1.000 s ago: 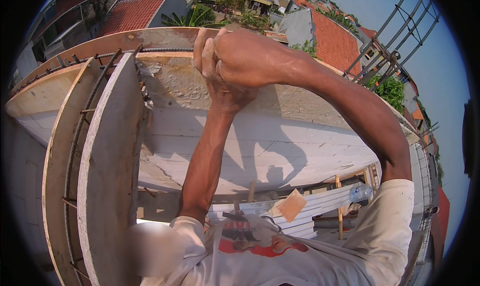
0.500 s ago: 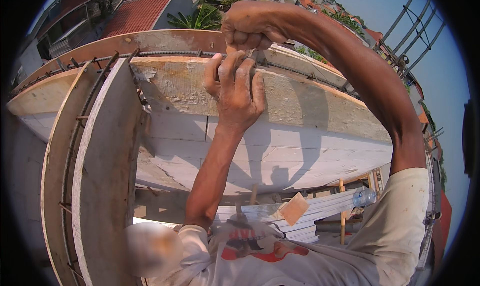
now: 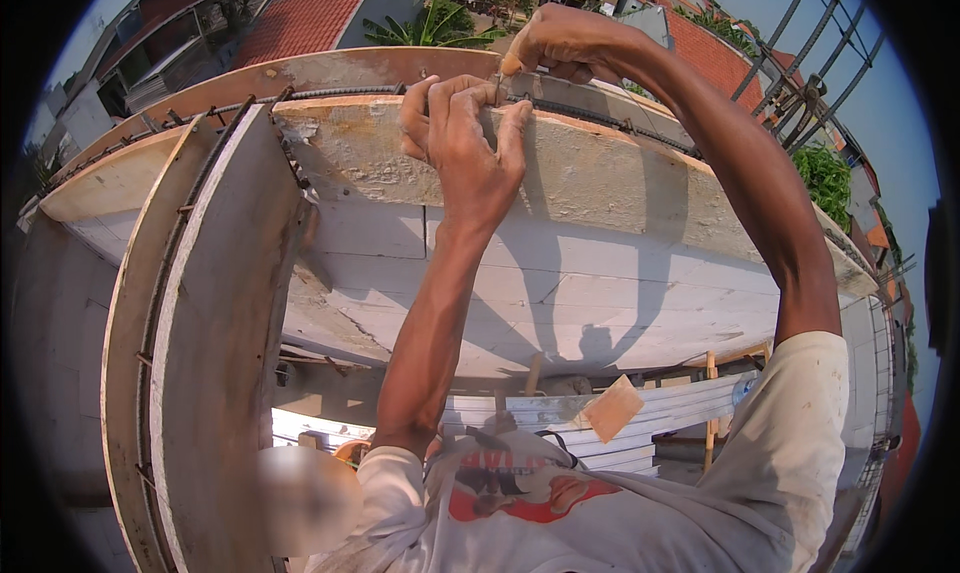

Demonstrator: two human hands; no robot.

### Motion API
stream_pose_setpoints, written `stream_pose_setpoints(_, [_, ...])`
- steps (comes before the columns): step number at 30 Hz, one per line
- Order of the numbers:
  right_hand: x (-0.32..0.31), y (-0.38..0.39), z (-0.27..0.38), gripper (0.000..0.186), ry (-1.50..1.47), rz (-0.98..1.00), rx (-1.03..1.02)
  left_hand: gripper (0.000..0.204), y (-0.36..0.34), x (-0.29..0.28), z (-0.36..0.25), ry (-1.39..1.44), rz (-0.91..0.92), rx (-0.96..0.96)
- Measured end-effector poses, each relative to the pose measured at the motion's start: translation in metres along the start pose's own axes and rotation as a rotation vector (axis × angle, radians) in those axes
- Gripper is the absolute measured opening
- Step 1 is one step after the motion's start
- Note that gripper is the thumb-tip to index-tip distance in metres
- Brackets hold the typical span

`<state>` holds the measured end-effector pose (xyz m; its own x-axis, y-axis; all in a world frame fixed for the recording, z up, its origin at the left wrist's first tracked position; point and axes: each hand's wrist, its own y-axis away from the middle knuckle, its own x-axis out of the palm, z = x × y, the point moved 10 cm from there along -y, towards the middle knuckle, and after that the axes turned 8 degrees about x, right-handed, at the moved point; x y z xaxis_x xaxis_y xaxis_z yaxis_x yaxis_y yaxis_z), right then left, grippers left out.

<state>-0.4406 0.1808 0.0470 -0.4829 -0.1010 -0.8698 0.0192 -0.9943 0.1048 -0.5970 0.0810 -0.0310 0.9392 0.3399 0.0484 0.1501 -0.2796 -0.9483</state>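
We see the long, dark, ribbed steel bar (image 3: 585, 116) lying left to right between the near cement-stained board (image 3: 350, 158) and the far brown board (image 3: 330, 71). The right grip (image 3: 570, 45), beyond the bar, is clenched around a small orange-tan handle (image 3: 512, 65). The left grip (image 3: 465, 128) is nearer to us, fingers bent at the near board's top; we cannot tell if it pinches something. Since half a second ago, more handle shows.
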Motion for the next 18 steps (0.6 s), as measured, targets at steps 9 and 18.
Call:
stream_pose_setpoints(9, [0.022, 0.12, 0.039, 0.02, 0.575, -0.274, -0.41, 0.052, -0.001, -0.022, -0.019, -0.169, 0.173, 0.109])
stream_pose_setpoints(18, [0.065, 0.079, 0.13, 0.009, 0.678, -0.033, -0.59, 0.059, 0.015, -0.076, 0.004, 0.038, -0.234, -0.076])
